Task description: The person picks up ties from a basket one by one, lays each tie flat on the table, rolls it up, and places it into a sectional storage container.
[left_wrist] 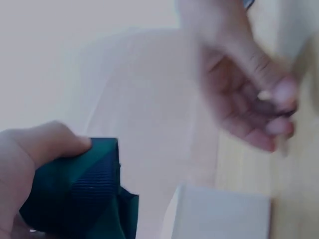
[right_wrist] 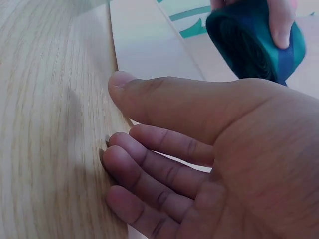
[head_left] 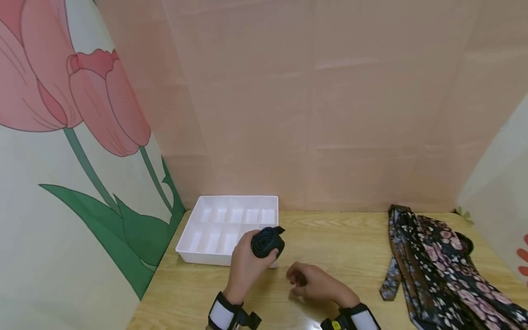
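The left hand [head_left: 247, 266] grips the rolled tie [head_left: 267, 243] by the tray's [head_left: 204, 257] near right corner. The right hand [head_left: 316, 282], fingers loosely curled around nothing, is near the roll, beside the tray.

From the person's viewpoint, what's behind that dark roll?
Behind the dark roll, the white tray shows. The roll and left hand cover most of its near right corner, so anything there is hidden.
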Demonstrator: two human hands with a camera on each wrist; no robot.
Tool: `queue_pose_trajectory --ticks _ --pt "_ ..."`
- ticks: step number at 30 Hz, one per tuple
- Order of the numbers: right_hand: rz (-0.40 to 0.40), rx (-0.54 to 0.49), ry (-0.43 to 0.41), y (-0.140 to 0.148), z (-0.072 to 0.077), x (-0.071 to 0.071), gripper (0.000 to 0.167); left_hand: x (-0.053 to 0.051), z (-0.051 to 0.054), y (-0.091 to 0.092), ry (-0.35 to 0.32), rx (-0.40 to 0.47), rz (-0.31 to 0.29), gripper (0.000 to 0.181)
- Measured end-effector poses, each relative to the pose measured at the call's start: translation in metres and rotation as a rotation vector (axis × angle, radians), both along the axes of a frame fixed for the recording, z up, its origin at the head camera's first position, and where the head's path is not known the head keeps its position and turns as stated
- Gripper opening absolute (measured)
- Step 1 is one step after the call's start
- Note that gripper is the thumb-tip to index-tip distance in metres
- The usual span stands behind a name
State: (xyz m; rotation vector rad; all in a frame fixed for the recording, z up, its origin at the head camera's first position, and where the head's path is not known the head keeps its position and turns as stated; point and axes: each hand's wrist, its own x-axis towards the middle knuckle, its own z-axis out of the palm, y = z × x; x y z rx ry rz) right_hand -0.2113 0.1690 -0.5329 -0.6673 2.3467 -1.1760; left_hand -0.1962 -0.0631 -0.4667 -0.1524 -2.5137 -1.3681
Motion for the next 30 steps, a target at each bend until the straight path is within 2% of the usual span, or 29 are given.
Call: queue_pose_trajectory --ticks 2,5,9,14,19,23,30 --pt "0.002 0.009 0.011 0.001 -0.001 -0.001 0.036 -0.011 0.002 0.001 -0.009 0.068 0.058 0.057" --pt "0.010 0.003 0.035 0.002 -0.003 -0.001 0.033 -0.026 -0.001 0.005 -0.018 0.139 0.116 0.057" --pt "0.018 -0.004 0.045 0.002 -0.005 -0.002 0.032 -0.039 -0.010 0.012 -0.045 0.164 0.167 0.058" --pt "0.026 -0.004 0.058 0.001 -0.005 -0.002 0.030 -0.043 -0.025 0.016 -0.085 0.095 0.212 0.060" --pt "0.026 -0.029 0.043 0.000 -0.005 -0.001 0.028 -0.046 -0.037 0.022 -0.071 0.045 0.269 0.060" --pt "0.026 -0.034 0.049 0.000 -0.005 0.000 0.027 -0.047 -0.038 0.027 -0.049 -0.004 0.333 0.059" --pt "0.028 -0.052 0.092 0.001 -0.008 0.000 0.026 -0.050 -0.041 0.033 0.010 -0.108 0.394 0.060"
